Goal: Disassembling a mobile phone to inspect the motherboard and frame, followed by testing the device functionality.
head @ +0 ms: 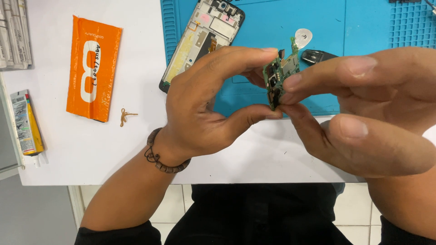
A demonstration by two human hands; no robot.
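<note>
Both hands [272, 95] pinching green circuit board [280, 75], orange packet [94, 68] left

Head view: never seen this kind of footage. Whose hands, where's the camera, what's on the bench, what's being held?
There is one picture, from a camera worn on a person's head, looking down at their own two bare hands. No machine is involved.

The left hand, with a beaded bracelet at the wrist, and the right hand together pinch a small green circuit board between their fingertips, above the bench.

On the white table lies a blue work mat. On the mat are an opened phone frame and a white pick. To the left lie an orange pouch and a glue tube.
</note>
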